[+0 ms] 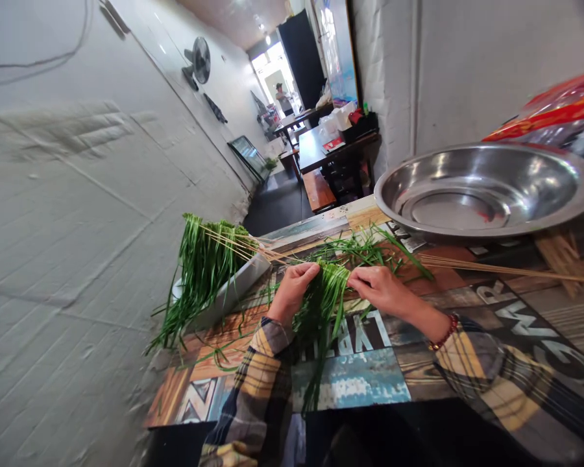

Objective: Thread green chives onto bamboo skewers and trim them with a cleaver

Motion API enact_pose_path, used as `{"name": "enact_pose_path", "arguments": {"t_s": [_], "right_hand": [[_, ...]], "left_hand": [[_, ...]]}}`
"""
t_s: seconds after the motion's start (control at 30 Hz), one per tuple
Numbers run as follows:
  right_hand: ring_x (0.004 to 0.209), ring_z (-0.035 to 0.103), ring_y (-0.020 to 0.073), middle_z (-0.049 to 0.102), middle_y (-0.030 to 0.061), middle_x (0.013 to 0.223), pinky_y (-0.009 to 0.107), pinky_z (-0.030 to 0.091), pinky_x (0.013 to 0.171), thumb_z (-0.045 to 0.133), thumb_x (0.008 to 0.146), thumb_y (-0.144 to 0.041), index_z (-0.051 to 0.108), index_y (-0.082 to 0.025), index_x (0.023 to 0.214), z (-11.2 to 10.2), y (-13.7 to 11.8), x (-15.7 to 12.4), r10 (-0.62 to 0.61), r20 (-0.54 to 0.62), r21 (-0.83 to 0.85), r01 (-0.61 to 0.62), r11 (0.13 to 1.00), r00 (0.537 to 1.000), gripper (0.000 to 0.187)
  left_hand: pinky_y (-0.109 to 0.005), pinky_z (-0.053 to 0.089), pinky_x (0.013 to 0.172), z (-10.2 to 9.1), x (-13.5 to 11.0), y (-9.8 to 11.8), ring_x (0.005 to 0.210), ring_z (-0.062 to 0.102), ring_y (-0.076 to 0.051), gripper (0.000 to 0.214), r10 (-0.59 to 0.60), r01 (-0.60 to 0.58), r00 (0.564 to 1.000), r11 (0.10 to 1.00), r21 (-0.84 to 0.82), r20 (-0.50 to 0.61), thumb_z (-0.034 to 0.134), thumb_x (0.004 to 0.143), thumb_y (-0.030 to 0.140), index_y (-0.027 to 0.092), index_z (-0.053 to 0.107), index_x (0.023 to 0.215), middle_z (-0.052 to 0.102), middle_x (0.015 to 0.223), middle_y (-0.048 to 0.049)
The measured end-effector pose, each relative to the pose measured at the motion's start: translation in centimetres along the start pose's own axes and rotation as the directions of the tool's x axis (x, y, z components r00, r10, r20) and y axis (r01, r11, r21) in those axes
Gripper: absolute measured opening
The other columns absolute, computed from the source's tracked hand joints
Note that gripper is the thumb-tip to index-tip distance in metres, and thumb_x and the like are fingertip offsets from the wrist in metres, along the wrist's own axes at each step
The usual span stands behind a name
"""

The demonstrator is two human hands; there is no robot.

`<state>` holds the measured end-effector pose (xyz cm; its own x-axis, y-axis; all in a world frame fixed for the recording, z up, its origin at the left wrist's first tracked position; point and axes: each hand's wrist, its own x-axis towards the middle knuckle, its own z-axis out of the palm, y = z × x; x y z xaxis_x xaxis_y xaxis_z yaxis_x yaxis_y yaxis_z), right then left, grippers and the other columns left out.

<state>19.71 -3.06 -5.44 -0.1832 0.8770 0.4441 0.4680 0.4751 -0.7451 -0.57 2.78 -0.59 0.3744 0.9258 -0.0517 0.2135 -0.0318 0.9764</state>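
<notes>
Far left we see long green chive leaves (202, 272) threaded on thin sticks, hanging limp over white tray (238, 285), so they stay together. Our left hand (292, 290) pinches top of flat green leaf bunch (321, 311) at table middle. Right hand (382, 288) pinches same bunch, probably to keep leaves aligned. Pale bamboo skewers (491, 268) lie within reach, stiff and straight. Round steel basin (486, 188) stands behind them, smooth and shiny.

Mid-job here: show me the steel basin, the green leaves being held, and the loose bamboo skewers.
steel basin (555, 170): head view, bare inner wall on its right side.
green leaves (324, 308): head view, middle of the hanging bunch.
bamboo skewers (491, 268): head view, mid-shafts lying on the table.
</notes>
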Motion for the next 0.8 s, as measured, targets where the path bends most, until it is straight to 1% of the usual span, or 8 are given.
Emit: {"name": "enact_pose_path", "arguments": {"t_s": [0.13, 0.27, 0.33, 0.43, 0.53, 0.63, 0.73, 0.8], "right_hand": [[0.06, 0.054, 0.0124, 0.061, -0.0002, 0.063, 0.024, 0.035, 0.059, 0.05, 0.086, -0.021, 0.063, -0.018, 0.07, -0.4, -0.4, 0.1, -0.015, -0.061, 0.006, 0.015, 1.0, 0.998, 0.022], [0.054, 0.053, 0.011, 0.059, -0.002, 0.056, 0.023, 0.035, 0.057, 0.049, 0.086, -0.022, 0.062, -0.018, 0.066, -0.9, -0.8, 0.4, 0.025, -0.049, 0.113, -0.019, 0.993, 0.998, 0.024], [0.049, 0.05, 0.0097, 0.058, -0.0032, 0.052, 0.022, 0.036, 0.053, 0.05, 0.085, -0.025, 0.062, -0.018, 0.066, -1.2, -0.9, 0.7, 0.074, -0.033, 0.212, -0.065, 0.975, 0.997, 0.024], [0.043, 0.045, 0.0083, 0.056, -0.0045, 0.05, 0.02, 0.034, 0.046, 0.05, 0.084, -0.029, 0.063, -0.017, 0.069, -1.6, -0.9, 0.9, 0.138, -0.01, 0.346, -0.126, 0.93, 0.99, 0.023], [0.041, 0.045, 0.008, 0.054, -0.0048, 0.051, 0.02, 0.034, 0.043, 0.05, 0.084, -0.033, 0.063, -0.016, 0.073, -1.7, -0.9, 0.9, 0.163, 0.036, 0.444, -0.162, 0.881, 0.986, 0.023], [0.049, 0.054, 0.0101, 0.06, -0.0016, 0.061, 0.021, 0.042, 0.049, 0.047, 0.087, -0.039, 0.064, -0.016, 0.08, -1.9, -0.8, 0.9, 0.094, 0.052, 0.511, -0.108, 0.853, 0.994, 0.03], [0.067, 0.061, 0.0136, 0.065, 0.003, 0.074, 0.025, 0.047, 0.063, 0.041, 0.091, -0.046, 0.064, -0.016, 0.085, -2.3, -0.7, 1.0, 0.049, -0.056, 0.487, -0.015, 0.873, 0.997, 0.039], [0.069, 0.061, 0.0144, 0.066, 0.0039, 0.077, 0.026, 0.047, 0.065, 0.037, 0.093, -0.048, 0.064, -0.016, 0.088, -2.6, -0.7, 1.0, 0.063, -0.121, 0.451, -0.002, 0.893, 0.991, 0.042]], "left_hand": [[-0.021, 0.028, 0.052, 0.8, -0.4, 1.0, 0.054, 0.033, -0.006, 0.041, 0.014, -0.013, 1.0, 0.996, 0.083, -0.009, 0.067, 0.073, 0.05, 0.013, 0.054, 0.058, 0.042, 0.055, 0.005], [-0.021, 0.032, 0.054, 0.8, -0.6, 2.7, 0.055, 0.038, -0.007, 0.041, 0.004, -0.005, 1.0, 0.993, 0.118, 0.013, 0.065, 0.074, 0.052, 0.013, 0.058, 0.063, 0.049, 0.057, 0.0041], [-0.022, 0.037, 0.06, 0.8, -0.5, 3.8, 0.06, 0.046, -0.009, 0.038, 0.01, -0.017, 0.998, 0.993, 0.113, 0.059, 0.066, 0.074, 0.051, 0.013, 0.064, 0.072, 0.056, 0.063, 0.0021], [-0.024, 0.042, 0.068, 0.9, -0.3, 5.2, 0.07, 0.054, -0.012, 0.037, 0.001, -0.021, 0.985, 0.993, 0.112, 0.174, 0.072, 0.069, 0.045, 0.012, 0.068, 0.087, 0.065, 0.076, -0.002], [-0.022, 0.04, 0.061, 1.0, 0.0, 6.3, 0.062, 0.052, -0.01, 0.034, -0.039, 0.0, 0.973, 0.986, 0.166, 0.229, 0.075, 0.067, 0.041, 0.011, 0.067, 0.081, 0.063, 0.072, -0.0011], [-0.02, 0.037, 0.053, 0.6, 0.1, 7.4, 0.054, 0.047, -0.007, 0.031, -0.055, 0.008, 0.979, 0.972, 0.233, 0.198, 0.074, 0.068, 0.041, 0.011, 0.065, 0.072, 0.059, 0.063, 0.0015], [-0.02, 0.037, 0.051, -0.1, 0.0, 8.6, 0.053, 0.049, -0.008, 0.032, -0.11, 0.055, 0.977, 0.957, 0.284, 0.183, 0.075, 0.067, 0.041, 0.011, 0.065, 0.075, 0.06, 0.063, 0.0008], [-0.021, 0.04, 0.053, -0.3, -0.2, 9.1, 0.056, 0.053, -0.01, 0.033, -0.164, 0.097, 0.962, 0.952, 0.29, 0.217, 0.075, 0.066, 0.041, 0.011, 0.066, 0.08, 0.063, 0.067, -0.0012]]}}
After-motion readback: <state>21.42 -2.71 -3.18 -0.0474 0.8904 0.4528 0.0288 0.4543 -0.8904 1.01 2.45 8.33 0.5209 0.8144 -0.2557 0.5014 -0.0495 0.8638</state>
